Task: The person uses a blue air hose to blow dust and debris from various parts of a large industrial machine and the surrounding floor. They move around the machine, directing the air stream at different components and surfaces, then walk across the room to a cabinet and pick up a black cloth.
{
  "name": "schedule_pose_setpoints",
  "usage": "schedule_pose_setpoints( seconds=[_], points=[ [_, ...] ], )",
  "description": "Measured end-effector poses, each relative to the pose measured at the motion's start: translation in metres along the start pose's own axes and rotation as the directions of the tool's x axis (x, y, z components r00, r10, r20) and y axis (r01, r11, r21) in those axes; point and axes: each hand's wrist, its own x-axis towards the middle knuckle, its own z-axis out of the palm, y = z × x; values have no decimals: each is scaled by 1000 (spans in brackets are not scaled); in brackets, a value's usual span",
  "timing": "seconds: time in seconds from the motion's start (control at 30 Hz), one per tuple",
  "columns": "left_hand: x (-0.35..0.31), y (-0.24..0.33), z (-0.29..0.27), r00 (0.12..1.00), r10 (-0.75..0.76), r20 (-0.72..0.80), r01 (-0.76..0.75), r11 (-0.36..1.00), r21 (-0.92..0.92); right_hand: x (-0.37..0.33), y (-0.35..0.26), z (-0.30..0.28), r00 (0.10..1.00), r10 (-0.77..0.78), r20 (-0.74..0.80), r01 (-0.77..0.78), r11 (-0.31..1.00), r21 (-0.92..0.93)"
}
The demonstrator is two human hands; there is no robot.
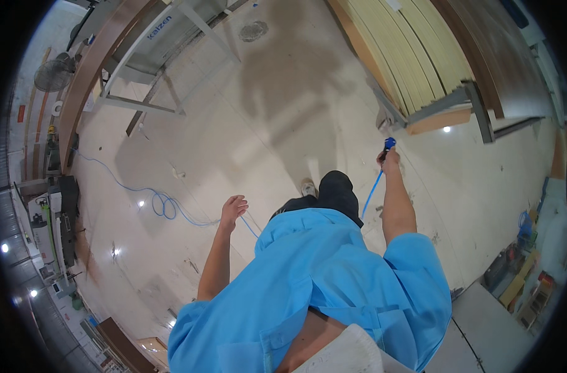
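- A stack of pale wooden boards (414,50) leans on a grey metal rack (464,102) at one o'clock;
- a standing fan (52,73) at ten o'clock;
- a grey metal frame (150,87) at eleven o'clock;
- a round floor drain (253,30) at twelve o'clock.

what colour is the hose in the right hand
Blue: the hose runs down from the nozzle gripped in the right hand, clearest in the head view.

The right hand (390,159) gripped a blue air gun (388,144) — its blue hose (162,204) trailing across the floor (258,124) — while the left hand (232,208) hung open.
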Motion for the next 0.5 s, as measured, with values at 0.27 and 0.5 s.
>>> schedule_pose_setpoints(
  seconds=[0.27, 0.5],
  points=[
    [43, 68, 35, 983, -14, -184, -6, 994, -109, 118, -125, 176, 990, -138, 9, 135, 980, 148],
    [-9, 80, 108, 863, -414, -291, 389, 910, -142, 208, -191, 323, 980, 11, 198, 10, 995, -104]
  ],
)
